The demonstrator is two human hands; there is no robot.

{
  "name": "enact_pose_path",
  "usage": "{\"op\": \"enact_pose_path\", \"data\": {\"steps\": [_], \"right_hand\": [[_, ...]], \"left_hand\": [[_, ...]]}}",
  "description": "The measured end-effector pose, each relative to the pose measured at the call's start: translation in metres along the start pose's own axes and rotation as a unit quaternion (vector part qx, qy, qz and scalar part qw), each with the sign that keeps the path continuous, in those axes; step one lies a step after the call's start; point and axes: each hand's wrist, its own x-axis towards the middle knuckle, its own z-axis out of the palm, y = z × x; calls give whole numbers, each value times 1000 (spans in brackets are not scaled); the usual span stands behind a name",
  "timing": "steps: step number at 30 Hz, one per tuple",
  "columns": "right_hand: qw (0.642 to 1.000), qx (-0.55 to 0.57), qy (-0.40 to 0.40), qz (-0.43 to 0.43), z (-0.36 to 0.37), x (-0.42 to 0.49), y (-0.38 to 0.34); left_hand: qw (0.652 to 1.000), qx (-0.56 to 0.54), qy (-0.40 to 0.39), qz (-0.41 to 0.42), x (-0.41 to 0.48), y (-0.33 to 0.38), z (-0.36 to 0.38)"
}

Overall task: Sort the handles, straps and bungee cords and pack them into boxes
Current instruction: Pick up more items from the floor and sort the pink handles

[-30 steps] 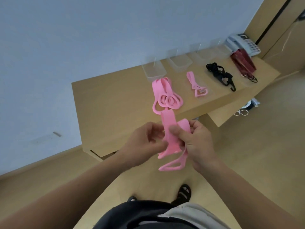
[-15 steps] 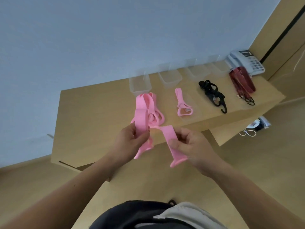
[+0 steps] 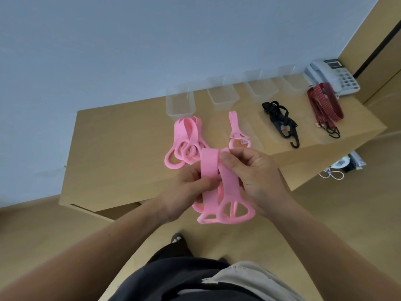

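Pink handle [image 3: 209, 164] folded double, held upright, pink pile [image 3: 184, 137] behind

The premises are identified as an office or a similar plain workroom. A desk telephone [image 3: 334, 77] with keypad is set at the far right end of a light wood-laminate table [image 3: 121, 131], which is placed against a plain pale-blue wall [image 3: 152, 40]. Wood-toned panelling [image 3: 373, 29] is seen at the right, and cables [image 3: 332, 173] are seen lying on the floor [image 3: 347, 213] beside the table.
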Motion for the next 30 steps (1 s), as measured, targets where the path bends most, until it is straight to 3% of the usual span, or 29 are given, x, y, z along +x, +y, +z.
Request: {"op": "enact_pose_path", "data": {"steps": [3,6,10,13,17,22,25,28,30], "right_hand": [[1000,16,-9,25,5,9,-1],[999,17,-17,37,7,24,-6],[992,-125,7,-13,7,45,-13],[988,-154,-6,-28,17,61,-16],[969,-238,20,-56,24,84,-18],[964,-247,85,-58,21,107,-12],[964,-242,85,-70,21,119,-12],[965,-230,78,-103,12,134,-14],[972,-202,54,-105,1,143,-10]], "left_hand": [[999,1,-38,18,7,4,-7],[1000,20,-4,18,22,6,-20],[1000,-3,-2,-21,45,8,-40],[999,-38,3,-25,63,8,-52],[999,24,45,-18,86,9,-71],[983,154,96,23,116,24,-96],[977,200,67,22,130,28,-103],[977,205,55,-11,142,39,-104],[988,150,41,-20,149,47,-103]]}}
